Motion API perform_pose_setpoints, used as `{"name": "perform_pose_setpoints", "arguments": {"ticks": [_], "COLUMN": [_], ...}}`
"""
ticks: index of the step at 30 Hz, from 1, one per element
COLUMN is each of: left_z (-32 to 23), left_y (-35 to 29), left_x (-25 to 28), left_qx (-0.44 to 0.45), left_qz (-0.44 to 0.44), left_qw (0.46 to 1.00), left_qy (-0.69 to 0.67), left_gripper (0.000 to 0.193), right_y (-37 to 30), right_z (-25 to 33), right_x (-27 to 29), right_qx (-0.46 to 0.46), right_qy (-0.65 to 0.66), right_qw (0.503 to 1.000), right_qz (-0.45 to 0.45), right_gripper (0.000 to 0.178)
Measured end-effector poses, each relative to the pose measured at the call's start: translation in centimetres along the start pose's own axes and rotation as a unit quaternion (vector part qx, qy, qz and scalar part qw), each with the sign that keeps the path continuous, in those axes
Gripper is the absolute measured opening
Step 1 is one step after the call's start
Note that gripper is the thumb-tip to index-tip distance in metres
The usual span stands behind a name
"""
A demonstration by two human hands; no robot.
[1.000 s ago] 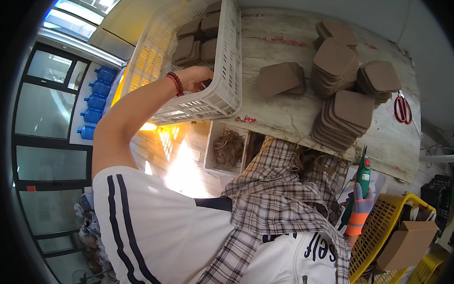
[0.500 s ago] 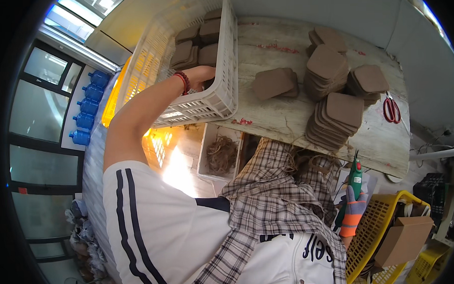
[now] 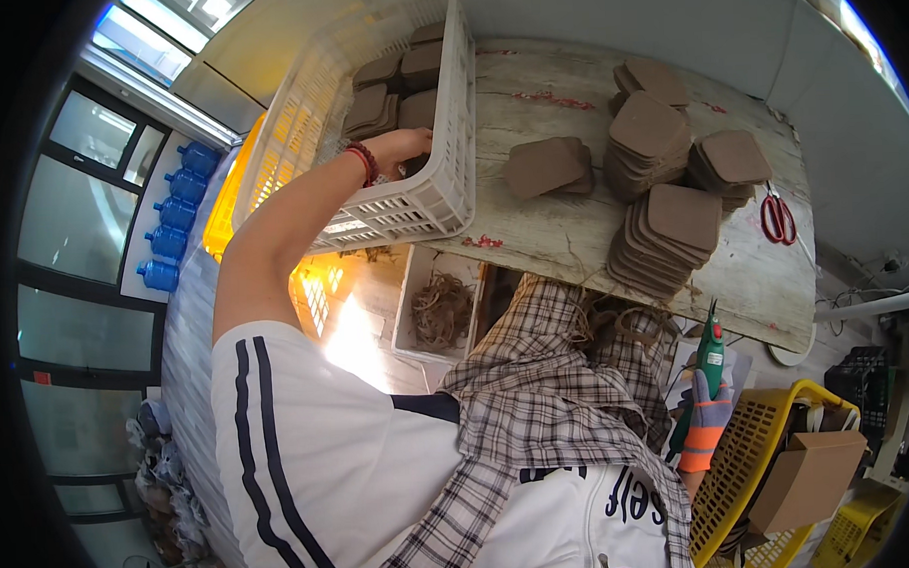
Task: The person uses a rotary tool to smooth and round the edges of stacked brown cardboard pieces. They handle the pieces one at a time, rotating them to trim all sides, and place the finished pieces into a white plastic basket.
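Observation:
My left hand (image 3: 402, 149), bare with red bead bracelets at the wrist, reaches into the white plastic crate (image 3: 449, 196) at its near right corner. Its fingers curl downward around something dark that I cannot make out; the fingertips are partly hidden. Beyond it in the crate lie stacked brown rounded-square pads (image 3: 370, 111). Low on the right, my right hand (image 3: 709, 411), in a grey and orange glove, is closed around a green electric cutter (image 3: 712, 360) with its dark pointed blades upward. The cutter is apart from the table.
On the worn table (image 3: 527, 66) stand several stacks of brown pads (image 3: 673, 231), with red-handled scissors (image 3: 777, 219) to their right. Below the table edge, a white box (image 3: 404, 321) holds brown scraps (image 3: 442, 309). A yellow basket (image 3: 746, 464) with a cardboard box (image 3: 808, 480) stands at right.
My left hand has shifted slightly inside the crate, its fingers bending more. The view has turned a little. My right hand keeps its hold on the electric cutter.

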State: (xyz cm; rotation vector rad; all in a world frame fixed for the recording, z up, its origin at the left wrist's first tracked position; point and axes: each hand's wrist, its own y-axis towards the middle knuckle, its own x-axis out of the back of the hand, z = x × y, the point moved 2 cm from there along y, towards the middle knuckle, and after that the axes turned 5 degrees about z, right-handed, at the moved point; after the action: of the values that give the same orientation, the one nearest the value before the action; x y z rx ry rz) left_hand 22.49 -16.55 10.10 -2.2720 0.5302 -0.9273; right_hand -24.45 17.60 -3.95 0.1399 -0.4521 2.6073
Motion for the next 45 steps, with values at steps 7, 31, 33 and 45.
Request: {"name": "perform_pose_setpoints", "arguments": {"ticks": [7,31,33,45], "left_z": [-0.3,1.0,1.0,-1.1], "left_y": [0.8,2.6,2.6,0.4], "left_x": [0.8,2.3,2.3,0.4], "left_qx": [-0.035,0.015,0.001,-0.04], "left_qz": [0.077,0.088,0.096,0.051], "left_qw": [0.975,0.981,0.981,0.954], "left_qy": [0.204,0.171,0.166,0.293], "left_gripper": [0.054,0.061,0.058,0.048], "right_y": [0.2,0.8,0.7,1.2], "right_z": [-1.2,-1.7,-1.5,-3.8], "right_x": [0.1,-0.1,-0.2,-0.4], "right_qx": [-0.019,-0.016,-0.02,0.016], "right_qy": [0.024,0.01,0.011,0.024], "right_qw": [0.999,1.0,1.0,1.0], "right_qz": [0.013,0.014,0.011,-0.01], "right_gripper": [0.026,0.025,0.026,0.026]}}
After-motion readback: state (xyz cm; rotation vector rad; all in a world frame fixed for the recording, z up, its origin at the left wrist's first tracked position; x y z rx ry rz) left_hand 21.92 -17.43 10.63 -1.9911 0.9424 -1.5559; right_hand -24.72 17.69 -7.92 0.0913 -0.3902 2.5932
